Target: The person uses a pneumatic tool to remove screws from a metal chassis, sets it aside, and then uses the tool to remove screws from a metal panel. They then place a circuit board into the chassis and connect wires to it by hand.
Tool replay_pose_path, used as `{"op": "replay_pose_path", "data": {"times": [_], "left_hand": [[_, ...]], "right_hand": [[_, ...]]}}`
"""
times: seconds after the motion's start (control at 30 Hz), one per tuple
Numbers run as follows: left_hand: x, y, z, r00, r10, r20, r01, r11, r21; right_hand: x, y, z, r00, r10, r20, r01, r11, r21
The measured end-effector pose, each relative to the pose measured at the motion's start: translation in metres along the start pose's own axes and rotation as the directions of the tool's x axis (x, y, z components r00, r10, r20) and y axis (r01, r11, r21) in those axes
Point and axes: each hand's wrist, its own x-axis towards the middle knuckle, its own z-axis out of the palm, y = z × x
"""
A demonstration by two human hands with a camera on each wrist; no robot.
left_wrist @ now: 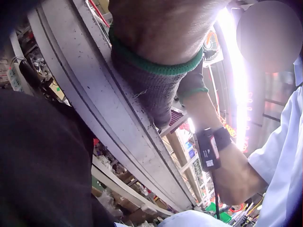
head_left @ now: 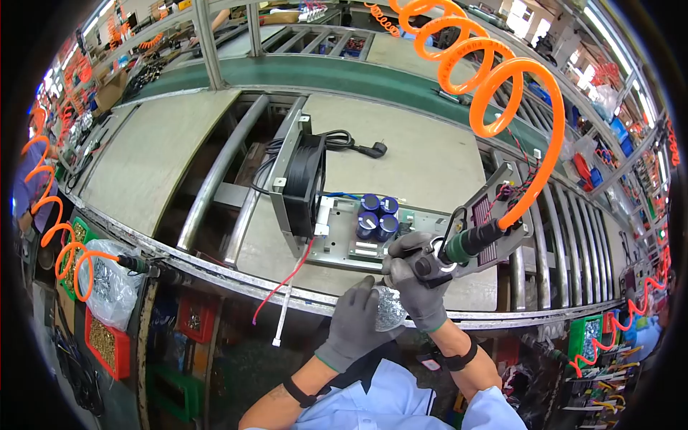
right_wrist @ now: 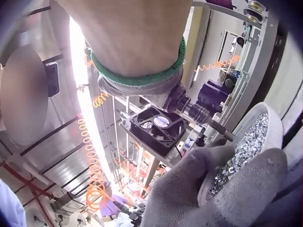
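My gloved left hand [head_left: 349, 326] grips a shallow white dish of small metal screws [right_wrist: 244, 149] at the bench's front edge. The gloved right hand [head_left: 418, 290] holds a green-and-black air screwdriver [head_left: 464, 246], fed by a coiled orange hose [head_left: 552, 136]. In the right wrist view the driver's bit [right_wrist: 221, 129] points at the dish, its tip right by the rim and the left thumb. Behind the hands lies a metal chassis [head_left: 333, 249] with a black fan [head_left: 301, 186] upright at its left and several blue capacitors [head_left: 376, 217]. The left wrist view hides the dish.
A black power cord with a plug [head_left: 373, 149] lies behind the chassis. Red wire [head_left: 290, 276] hangs over the front edge. Steel rollers [head_left: 215, 179] flank the board. Red and green bins [head_left: 107, 344] of screws sit at lower left.
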Motion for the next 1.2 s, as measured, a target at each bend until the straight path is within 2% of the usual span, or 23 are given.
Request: {"op": "replay_pose_path", "data": {"times": [0.13, 0.17, 0.27, 0.3, 0.4, 0.43, 0.53, 0.57, 0.6, 0.8, 0.93, 1.07, 1.1, 1.2], "left_hand": [[0.001, 0.000, 0.000, 1.000, -0.023, 0.009, 0.023, 1.000, -0.005], [0.000, -0.001, 0.000, 1.000, -0.028, 0.008, 0.028, 1.000, -0.007], [-0.001, -0.002, 0.000, 0.999, -0.038, 0.035, 0.038, 0.999, -0.010], [-0.002, -0.002, 0.001, 0.999, -0.034, 0.038, 0.035, 0.999, -0.013], [-0.001, -0.004, 0.001, 0.999, -0.034, 0.040, 0.035, 0.999, -0.020], [-0.001, -0.003, -0.001, 0.998, -0.044, 0.048, 0.045, 0.999, -0.024], [-0.001, -0.002, -0.002, 0.996, -0.068, 0.060, 0.070, 0.997, -0.029], [0.000, -0.001, -0.002, 0.996, -0.073, 0.055, 0.074, 0.997, -0.028], [0.000, -0.001, -0.003, 0.996, -0.076, 0.051, 0.077, 0.997, -0.028], [-0.002, -0.006, -0.002, 0.993, -0.063, 0.099, 0.066, 0.998, -0.025], [-0.001, -0.005, -0.002, 0.993, -0.072, 0.098, 0.073, 0.997, -0.006], [0.001, -0.003, -0.002, 0.985, -0.089, 0.146, 0.087, 0.996, 0.025], [0.002, -0.003, -0.003, 0.982, -0.100, 0.159, 0.095, 0.995, 0.035], [0.004, 0.001, -0.008, 0.970, -0.116, 0.215, 0.106, 0.993, 0.059]], "right_hand": [[0.001, 0.011, -0.001, 1.000, 0.009, -0.018, -0.009, 1.000, -0.008], [0.001, 0.012, -0.006, 0.997, 0.044, 0.067, -0.037, 0.994, -0.105], [0.004, 0.010, 0.000, 1.000, 0.013, 0.019, -0.012, 1.000, -0.008], [0.005, 0.005, 0.001, 0.999, 0.012, 0.034, -0.010, 0.997, -0.074], [0.010, -0.001, 0.009, 0.998, -0.048, 0.032, 0.052, 0.991, -0.121], [0.011, -0.006, 0.013, 0.999, 0.028, -0.016, -0.029, 0.996, -0.083], [0.025, -0.032, 0.035, 0.999, -0.030, 0.030, 0.031, 0.999, -0.032], [0.031, -0.036, 0.043, 1.000, -0.003, 0.023, 0.002, 0.999, 0.035], [0.038, -0.031, 0.051, 0.998, -0.057, 0.015, 0.056, 0.995, 0.086], [0.065, 0.001, 0.064, 0.983, -0.164, 0.086, 0.171, 0.981, -0.090], [0.067, 0.000, 0.068, 0.996, -0.052, 0.071, 0.062, 0.988, -0.144], [0.068, -0.005, 0.075, 0.992, -0.077, 0.097, 0.090, 0.986, -0.142], [0.070, 0.001, 0.069, 0.977, -0.137, 0.161, 0.171, 0.961, -0.219], [0.072, 0.011, 0.064, 0.980, -0.102, 0.171, 0.136, 0.971, -0.199]]}}
